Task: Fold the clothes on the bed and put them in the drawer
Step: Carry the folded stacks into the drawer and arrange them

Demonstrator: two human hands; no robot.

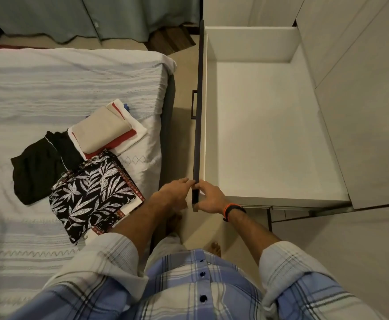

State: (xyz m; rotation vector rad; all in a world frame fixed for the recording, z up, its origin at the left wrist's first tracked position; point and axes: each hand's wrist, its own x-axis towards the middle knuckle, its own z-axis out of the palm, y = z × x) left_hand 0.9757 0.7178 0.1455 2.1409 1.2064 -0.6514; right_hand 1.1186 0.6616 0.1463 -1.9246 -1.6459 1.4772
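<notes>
Head view: both hands, left hand and right hand, fingers curled, grip the drawer front's near edge.

We count one bed, and on it four pieces of clothing that we can tell apart: one black crumpled garment; one black-and-white leaf-print piece; one folded beige piece, lying on one folded red-and-white piece; a scrap of blue beside that stack may be a fifth, but we cannot tell; one drawer stands pulled out, with one dark handle on its front; two hands are at its near corner, one left hand and one right hand; one wristband sits on the right wrist; two bare feet show below.
</notes>
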